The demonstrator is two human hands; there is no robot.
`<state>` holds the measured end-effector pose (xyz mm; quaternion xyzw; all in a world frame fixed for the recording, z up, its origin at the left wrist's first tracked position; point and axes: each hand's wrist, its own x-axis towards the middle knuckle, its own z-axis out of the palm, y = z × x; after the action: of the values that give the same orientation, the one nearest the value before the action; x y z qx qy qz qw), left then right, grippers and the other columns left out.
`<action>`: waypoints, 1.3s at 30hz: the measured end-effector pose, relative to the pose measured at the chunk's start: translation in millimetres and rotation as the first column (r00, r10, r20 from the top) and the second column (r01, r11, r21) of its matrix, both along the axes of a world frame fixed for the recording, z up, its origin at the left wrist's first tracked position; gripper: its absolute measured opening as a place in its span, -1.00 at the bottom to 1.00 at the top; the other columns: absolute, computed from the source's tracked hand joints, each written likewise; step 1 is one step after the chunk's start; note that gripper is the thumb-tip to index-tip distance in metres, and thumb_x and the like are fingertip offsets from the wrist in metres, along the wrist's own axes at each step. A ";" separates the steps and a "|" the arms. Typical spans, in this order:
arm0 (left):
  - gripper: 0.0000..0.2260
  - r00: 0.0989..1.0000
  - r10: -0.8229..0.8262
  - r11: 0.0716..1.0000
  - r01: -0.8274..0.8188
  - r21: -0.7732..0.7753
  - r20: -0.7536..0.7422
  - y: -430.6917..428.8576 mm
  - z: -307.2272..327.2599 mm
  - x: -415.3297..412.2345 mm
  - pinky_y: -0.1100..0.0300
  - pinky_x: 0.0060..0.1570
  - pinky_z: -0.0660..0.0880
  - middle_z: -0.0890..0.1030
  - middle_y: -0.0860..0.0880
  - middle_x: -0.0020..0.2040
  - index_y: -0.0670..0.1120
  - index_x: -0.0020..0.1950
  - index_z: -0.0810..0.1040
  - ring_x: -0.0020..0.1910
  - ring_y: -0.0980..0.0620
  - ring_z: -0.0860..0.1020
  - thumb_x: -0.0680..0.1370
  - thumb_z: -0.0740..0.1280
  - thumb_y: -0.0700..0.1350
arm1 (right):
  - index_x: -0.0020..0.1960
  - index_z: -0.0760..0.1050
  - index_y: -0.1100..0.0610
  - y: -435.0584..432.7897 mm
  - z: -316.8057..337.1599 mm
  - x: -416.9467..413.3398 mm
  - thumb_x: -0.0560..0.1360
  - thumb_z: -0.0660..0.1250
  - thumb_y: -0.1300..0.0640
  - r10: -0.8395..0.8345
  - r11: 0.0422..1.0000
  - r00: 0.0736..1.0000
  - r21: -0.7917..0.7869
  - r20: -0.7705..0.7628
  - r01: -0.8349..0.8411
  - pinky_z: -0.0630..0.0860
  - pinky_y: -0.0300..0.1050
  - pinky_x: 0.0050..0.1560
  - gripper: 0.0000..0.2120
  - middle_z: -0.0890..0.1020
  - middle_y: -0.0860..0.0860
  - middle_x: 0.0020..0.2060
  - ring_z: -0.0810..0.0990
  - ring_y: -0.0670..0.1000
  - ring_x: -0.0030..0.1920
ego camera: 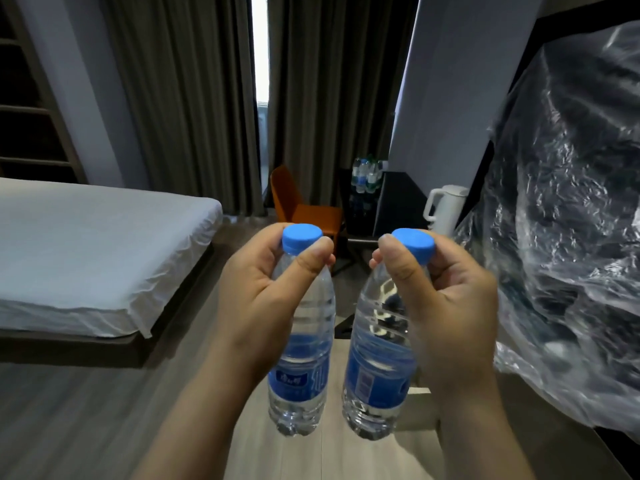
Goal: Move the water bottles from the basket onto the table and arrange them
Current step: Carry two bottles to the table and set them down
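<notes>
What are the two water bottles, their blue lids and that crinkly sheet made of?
The left bottle and right bottle look like thin clear plastic: you see through their ribbed walls. The left cap and right cap seem harder, matte plastic, not see-through. The crinkly sheet is probably thin glossy plastic film: wrinkled, shiny.

Open floor (104, 410) stretches on the left up to the bed (86, 254). Crinkled plastic sheeting (561, 237) crowds the right side; an orange chair (304, 209) and white kettle (445, 209) stand farther ahead.
</notes>
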<state>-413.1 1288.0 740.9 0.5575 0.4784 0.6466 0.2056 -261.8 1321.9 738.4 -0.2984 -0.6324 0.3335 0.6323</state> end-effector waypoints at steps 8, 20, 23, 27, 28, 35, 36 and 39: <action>-0.71 0.998 -0.055 0.998 0.055 -0.012 -0.008 97.7 -7.3 2.3 -0.02 -0.14 0.57 0.63 -0.05 -0.20 -0.06 -0.12 0.59 -0.20 0.00 0.59 0.45 0.28 0.15 | -0.09 0.62 0.06 87.9 -8.9 6.8 0.43 0.37 -0.12 -0.099 0.995 0.995 -0.027 0.018 0.099 0.46 -0.38 -0.22 -0.75 0.65 -0.08 -0.27 0.58 -0.17 -0.25; -0.68 0.996 -0.083 0.997 0.083 -0.007 -0.033 282.0 -5.4 -70.7 0.11 -0.11 0.58 0.63 -0.02 -0.18 -0.06 -0.09 0.59 -0.17 0.06 0.60 0.44 0.28 0.17 | -0.11 0.62 -0.01 265.4 -5.7 -63.8 0.42 0.41 -0.11 -0.191 0.981 0.981 -0.025 0.038 0.192 0.47 -0.43 -0.20 -0.81 0.69 -0.08 -0.22 0.63 -0.13 -0.20; -0.70 0.996 -0.084 0.997 0.083 -0.003 -0.037 324.6 -6.8 -87.3 0.09 -0.12 0.58 0.63 -0.03 -0.19 -0.06 -0.10 0.59 -0.17 0.05 0.60 0.44 0.28 0.16 | -0.12 0.63 0.00 306.6 -7.6 -78.7 0.43 0.41 -0.09 -0.200 0.979 0.980 -0.032 0.021 0.201 0.46 -0.45 -0.22 -0.83 0.69 -0.08 -0.24 0.62 -0.17 -0.24; -0.78 0.995 -0.094 0.995 0.093 -0.032 -0.016 379.5 -13.4 -99.3 0.19 -0.15 0.52 0.63 0.03 -0.22 -0.06 -0.14 0.60 -0.20 0.10 0.58 0.47 0.32 0.08 | -0.14 0.63 0.02 361.8 -11.6 -89.9 0.44 0.42 -0.06 -0.186 0.980 0.982 -0.062 0.034 0.187 0.47 -0.43 -0.21 -0.85 0.69 -0.06 -0.24 0.62 -0.17 -0.24; -0.79 0.995 -0.096 0.995 0.095 -0.039 -0.015 394.4 -14.5 -101.0 0.22 -0.14 0.51 0.64 0.04 -0.22 -0.05 -0.15 0.60 -0.21 0.13 0.58 0.47 0.32 0.07 | -0.13 0.63 0.02 376.7 -13.1 -92.4 0.44 0.42 -0.07 -0.184 0.980 0.983 -0.067 0.032 0.185 0.47 -0.43 -0.21 -0.84 0.69 -0.06 -0.24 0.63 -0.15 -0.23; -0.72 0.998 -0.041 0.999 0.040 -0.009 -0.052 512.0 -15.5 -104.0 -0.02 -0.07 0.57 0.65 0.01 -0.19 -0.05 -0.14 0.61 -0.15 0.03 0.61 0.44 0.29 0.15 | -0.10 0.63 0.01 503.8 -17.3 -102.8 0.40 0.43 -0.10 -0.128 0.991 0.992 -0.044 -0.001 0.128 0.47 -0.44 -0.20 -0.80 0.69 -0.11 -0.22 0.65 -0.15 -0.18; -0.72 0.998 -0.033 0.999 0.033 -0.007 -0.060 529.9 -13.2 -103.1 -0.04 -0.07 0.57 0.65 0.00 -0.19 -0.05 -0.13 0.60 -0.14 0.02 0.61 0.44 0.29 0.15 | -0.10 0.63 0.01 523.8 -15.6 -102.8 0.41 0.43 -0.10 -0.119 0.992 0.993 -0.035 -0.007 0.119 0.47 -0.45 -0.20 -0.81 0.69 -0.11 -0.22 0.64 -0.16 -0.18; -0.73 0.996 -0.010 1.000 0.010 0.001 -0.088 579.1 -6.0 -103.1 -0.09 -0.07 0.56 0.64 -0.02 -0.18 -0.05 -0.12 0.60 -0.13 -0.02 0.61 0.44 0.30 0.14 | -0.10 0.63 0.01 579.5 -7.3 -102.8 0.40 0.39 -0.13 -0.104 0.994 0.995 -0.022 -0.013 0.103 0.48 -0.43 -0.19 -0.77 0.69 -0.10 -0.21 0.65 -0.15 -0.17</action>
<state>-516.2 1867.1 734.8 0.5878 0.4837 0.6208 0.1871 -364.6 1901.3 731.0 -0.3351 -0.6078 0.3092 0.6501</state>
